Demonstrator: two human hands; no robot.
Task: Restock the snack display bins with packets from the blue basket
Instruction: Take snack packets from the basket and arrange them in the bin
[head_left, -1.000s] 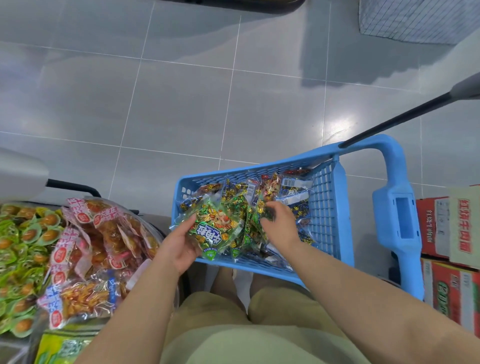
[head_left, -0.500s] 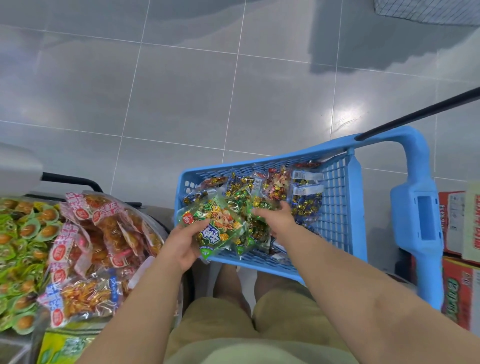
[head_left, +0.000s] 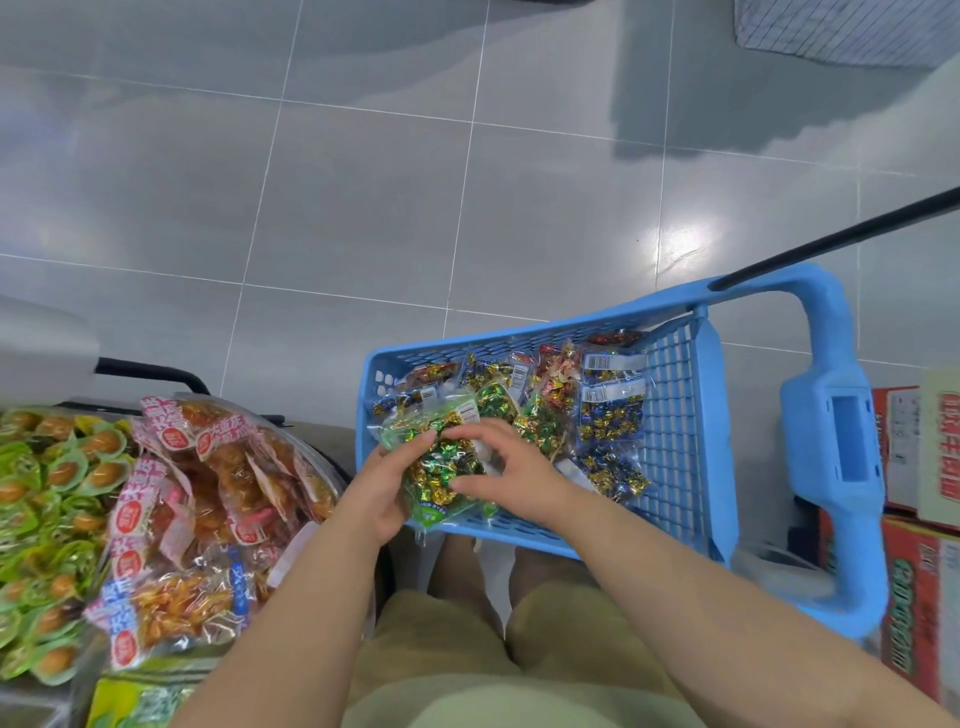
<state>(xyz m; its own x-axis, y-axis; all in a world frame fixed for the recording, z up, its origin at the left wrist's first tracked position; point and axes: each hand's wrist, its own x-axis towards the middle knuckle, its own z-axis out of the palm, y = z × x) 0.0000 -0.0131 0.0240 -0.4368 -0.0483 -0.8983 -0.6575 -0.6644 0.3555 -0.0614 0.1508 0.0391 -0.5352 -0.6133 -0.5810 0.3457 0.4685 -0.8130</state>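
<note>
Green packet (head_left: 441, 470) of wrapped candies is in both your hands, over the near left corner of the blue basket (head_left: 670, 415). Your left hand (head_left: 379, 488) curls round its left edge, thumb on top. Your right hand (head_left: 501, 467) arches over it, fingertips at the far edge, thumb at the near one. Press the slippery film flat and square it before lifting; it may be more than one packet, can't tell. Then take it left, toward the red-labelled packs (head_left: 218, 488) heaped beside you. Loose packets (head_left: 613, 415) lie further back in the basket. Versus half a second ago: your right hand has left the pile and come onto the held packet, and the printed face no longer shows; the clear side faces up.
</note>
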